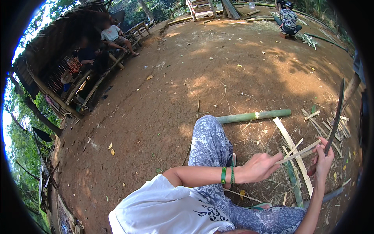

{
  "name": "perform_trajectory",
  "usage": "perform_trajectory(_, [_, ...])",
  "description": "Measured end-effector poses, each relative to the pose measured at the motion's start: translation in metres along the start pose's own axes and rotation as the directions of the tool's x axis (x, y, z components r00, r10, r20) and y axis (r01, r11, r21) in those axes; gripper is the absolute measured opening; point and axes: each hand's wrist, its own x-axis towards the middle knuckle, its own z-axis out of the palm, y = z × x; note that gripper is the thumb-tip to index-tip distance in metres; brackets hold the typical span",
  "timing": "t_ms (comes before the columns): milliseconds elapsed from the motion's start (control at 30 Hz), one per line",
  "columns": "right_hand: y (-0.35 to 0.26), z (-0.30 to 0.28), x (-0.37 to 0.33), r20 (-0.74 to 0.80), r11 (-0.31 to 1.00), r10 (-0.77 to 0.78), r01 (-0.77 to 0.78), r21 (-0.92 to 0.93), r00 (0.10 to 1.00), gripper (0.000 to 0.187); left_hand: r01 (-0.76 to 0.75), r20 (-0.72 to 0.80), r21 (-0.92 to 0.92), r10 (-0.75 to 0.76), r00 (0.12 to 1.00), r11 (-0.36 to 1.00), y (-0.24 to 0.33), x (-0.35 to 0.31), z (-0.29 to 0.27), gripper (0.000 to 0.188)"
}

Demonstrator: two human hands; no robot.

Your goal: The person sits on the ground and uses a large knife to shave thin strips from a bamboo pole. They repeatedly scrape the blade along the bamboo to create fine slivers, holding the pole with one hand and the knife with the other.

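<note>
My left hand (260, 167), with green bands on its wrist, is closed on one end of a thin, pale bamboo strip (299, 152). The strip slants up to the right, and its far end meets my right hand (324, 159). That hand is closed around a knife with a long, dark, slightly curved blade (338, 117), which points up and away. The strip's end lies by the base of the blade; whether the edge touches it I cannot tell. Below the strip, a wider pale bamboo slat (290, 142) lies on the ground.
A green bamboo pole (255, 116) lies beyond my knee. Several split bamboo pieces (331, 126) are scattered at the right, and a green bamboo length (294, 181) lies between my legs. People sit by a thatched hut (58, 46) at the far left; another person (288, 19) sits far right.
</note>
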Motion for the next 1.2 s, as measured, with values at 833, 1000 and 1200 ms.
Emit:
perform_trajectory(833, [-0.028, -0.016, -0.001, -0.226, 0.932, 0.114, -0.025, 0.363, 0.967, 0.018, 0.798, 0.817, -0.517, -0.101, 0.568, 0.310, -0.042, -0.089, -0.050, 0.037])
perform_trajectory(1000, [-0.027, -0.021, -0.001, -0.162, 0.943, 0.080, -0.022, 0.332, 0.983, 0.040, 0.761, 0.725, -0.534, -0.265, 0.636, 0.368, -0.025, -0.071, -0.050, 0.030])
perform_trajectory(1200, [-0.038, -0.015, -0.017, -0.086, 0.981, 0.057, -0.040, 0.189, 0.995, 0.047, 0.697, 0.654, -0.580, -0.271, 0.707, 0.421, -0.023, -0.052, -0.046, 0.033])
